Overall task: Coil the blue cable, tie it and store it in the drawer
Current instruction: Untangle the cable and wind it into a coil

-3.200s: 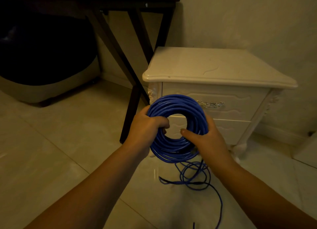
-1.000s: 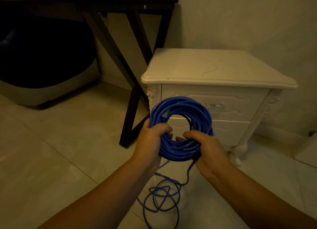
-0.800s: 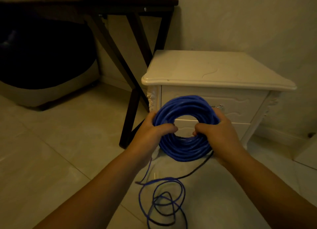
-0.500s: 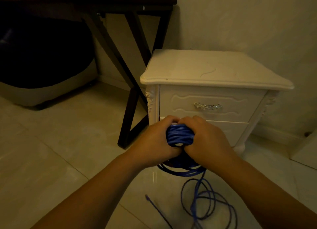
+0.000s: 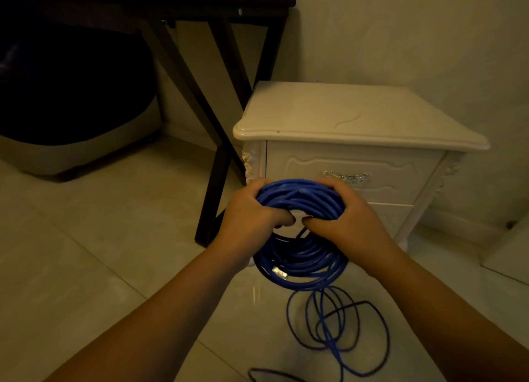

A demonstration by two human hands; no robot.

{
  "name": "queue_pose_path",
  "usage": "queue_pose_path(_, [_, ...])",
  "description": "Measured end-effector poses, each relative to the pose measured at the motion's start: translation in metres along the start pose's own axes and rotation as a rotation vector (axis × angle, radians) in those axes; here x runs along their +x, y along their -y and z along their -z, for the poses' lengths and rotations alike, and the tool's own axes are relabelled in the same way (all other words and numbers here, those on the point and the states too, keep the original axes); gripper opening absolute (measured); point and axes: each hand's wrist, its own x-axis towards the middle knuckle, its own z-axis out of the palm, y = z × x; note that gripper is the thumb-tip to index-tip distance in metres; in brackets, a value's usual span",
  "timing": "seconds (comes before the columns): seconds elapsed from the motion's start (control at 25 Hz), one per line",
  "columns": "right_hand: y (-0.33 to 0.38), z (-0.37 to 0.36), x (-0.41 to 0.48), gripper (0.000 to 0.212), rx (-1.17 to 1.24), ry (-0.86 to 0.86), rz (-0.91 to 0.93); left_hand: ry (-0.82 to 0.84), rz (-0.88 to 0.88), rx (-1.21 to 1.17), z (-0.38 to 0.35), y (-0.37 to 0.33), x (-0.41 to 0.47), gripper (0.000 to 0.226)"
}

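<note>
A thick coil of blue cable point(image 5: 300, 201) hangs in front of me, gripped at its upper part by both hands. My left hand point(image 5: 249, 212) curls round the coil's left side and my right hand point(image 5: 346, 215) round its right side. The lower turns sag below my hands, with a clear plug point(image 5: 280, 273) showing on them. A loose tail of the cable point(image 5: 337, 333) lies in loops on the floor. Behind the coil stands a cream bedside cabinet point(image 5: 343, 118); its top drawer point(image 5: 400, 172), with a metal handle point(image 5: 346, 177), is closed.
A dark table with crossed black legs point(image 5: 211, 101) stands left of the cabinet. A dark rounded object with a pale base point(image 5: 71, 141) sits at far left. Pale floor tiles point(image 5: 100, 238) spread around me; a wall runs behind the cabinet.
Half a second ago the coil was squeezed tightly between my hands; now it has spread wider, its lower turns sagging. The loose tail has shifted on the floor.
</note>
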Motion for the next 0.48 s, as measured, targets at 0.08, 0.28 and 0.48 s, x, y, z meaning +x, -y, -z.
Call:
queue_pose_path(0.08, [-0.005, -0.004, 0.000, 0.047, 0.185, -0.017, -0.112, -0.046, 0.059, -0.128, 0.003, 0.000, 0.002, 0.035])
queue_pose_path(0.28, [-0.012, -0.012, 0.002, 0.050, 0.489, 0.011, -0.255, -0.161, 0.130, -0.378, 0.007, 0.001, 0.002, 0.031])
queue_pose_path(0.48, [-0.015, -0.033, -0.003, 0.033, 0.682, -0.084, -0.341, -0.165, 0.248, -0.652, 0.003, 0.005, -0.004, 0.033])
